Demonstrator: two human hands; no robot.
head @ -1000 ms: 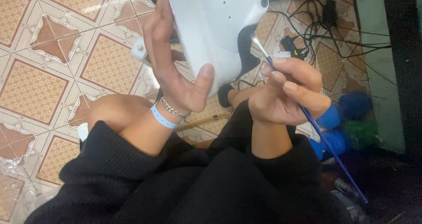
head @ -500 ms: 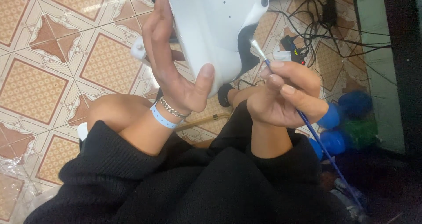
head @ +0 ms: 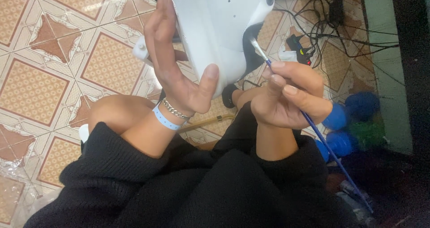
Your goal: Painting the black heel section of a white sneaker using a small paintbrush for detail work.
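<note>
My left hand (head: 177,69) grips a large white plastic device (head: 219,26) from its left side, thumb pressed on its lower edge. A chain bracelet and a pale blue band circle that wrist. My right hand (head: 289,96) is closed around a thin blue-handled paintbrush (head: 313,125), held like a pen. The brush's pale bristle tip (head: 254,43) sits just off the device's right edge, near a black strap. The long handle runs down to the lower right past my black sleeve.
Patterned brown and cream floor tiles (head: 40,75) lie to the left. Tangled black cables and a small plug (head: 309,40) sit at top right. Blue dumbbells (head: 347,120) rest at the right by a dark wall edge. Clear plastic wrap lies at bottom left.
The brush tip has shifted slightly left and up toward the device's edge. My left hand and the device have stayed put.
</note>
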